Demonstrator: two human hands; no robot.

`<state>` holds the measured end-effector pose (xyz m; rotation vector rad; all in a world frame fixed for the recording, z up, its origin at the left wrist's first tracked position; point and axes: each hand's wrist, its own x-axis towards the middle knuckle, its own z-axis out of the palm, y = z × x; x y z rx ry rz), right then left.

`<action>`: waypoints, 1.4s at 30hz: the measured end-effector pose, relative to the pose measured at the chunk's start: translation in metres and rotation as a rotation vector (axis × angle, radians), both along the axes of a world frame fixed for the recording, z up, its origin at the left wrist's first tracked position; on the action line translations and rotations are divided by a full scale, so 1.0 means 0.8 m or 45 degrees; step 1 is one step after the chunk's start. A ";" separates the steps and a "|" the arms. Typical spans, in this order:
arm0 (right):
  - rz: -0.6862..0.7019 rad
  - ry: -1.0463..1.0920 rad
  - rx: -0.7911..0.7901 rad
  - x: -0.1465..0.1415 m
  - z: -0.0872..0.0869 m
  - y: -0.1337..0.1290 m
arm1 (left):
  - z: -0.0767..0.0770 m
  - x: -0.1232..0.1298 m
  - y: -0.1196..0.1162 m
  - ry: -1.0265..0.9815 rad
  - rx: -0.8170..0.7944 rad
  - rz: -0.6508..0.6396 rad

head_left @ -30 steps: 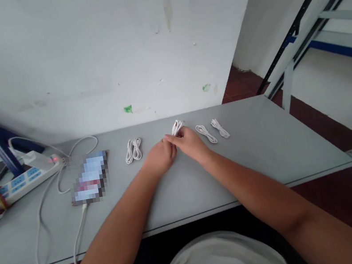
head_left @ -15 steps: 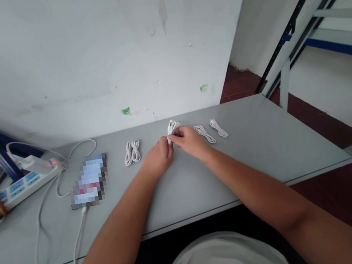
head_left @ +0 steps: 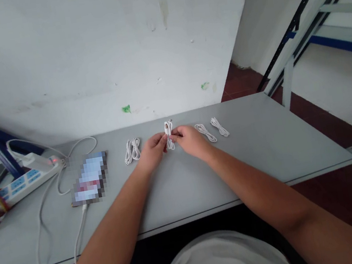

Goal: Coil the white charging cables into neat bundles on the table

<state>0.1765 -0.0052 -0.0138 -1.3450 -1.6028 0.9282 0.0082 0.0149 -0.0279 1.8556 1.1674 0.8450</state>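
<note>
On a table (head_left: pixel 266 144), two hands (head_left: pixel 154 150) pinching one white cable (head_left: pixel 169 135), three more cables (head_left: pixel 206 133)

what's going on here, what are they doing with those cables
A person at a grey table has their left hand and right hand together around a small white cable bundle, held upright between the fingers. Three more white cable bundles lie on the table: one left of the hands, two right. Further left are a blurred phone and a white power strip.
</note>
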 end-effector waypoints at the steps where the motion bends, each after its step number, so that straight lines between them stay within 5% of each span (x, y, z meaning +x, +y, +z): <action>1: 0.003 -0.006 0.011 0.000 0.001 -0.001 | -0.002 -0.001 0.002 -0.105 -0.086 -0.019; 6: -0.004 -0.030 0.059 0.001 0.002 -0.003 | -0.013 -0.002 0.008 -0.542 -0.246 -0.036; 12: 0.042 -0.035 0.145 0.000 -0.002 -0.005 | -0.021 -0.002 0.013 -0.766 -0.315 -0.038; 25: 0.122 0.094 0.158 -0.001 0.003 -0.008 | -0.013 0.003 0.001 -0.684 -0.047 0.003; 35: 0.101 0.176 0.106 0.002 0.000 -0.002 | -0.013 -0.002 0.001 -0.710 -0.144 -0.074; 42: 0.291 0.321 0.140 -0.001 -0.006 -0.005 | -0.013 -0.003 0.004 -0.670 -0.161 -0.054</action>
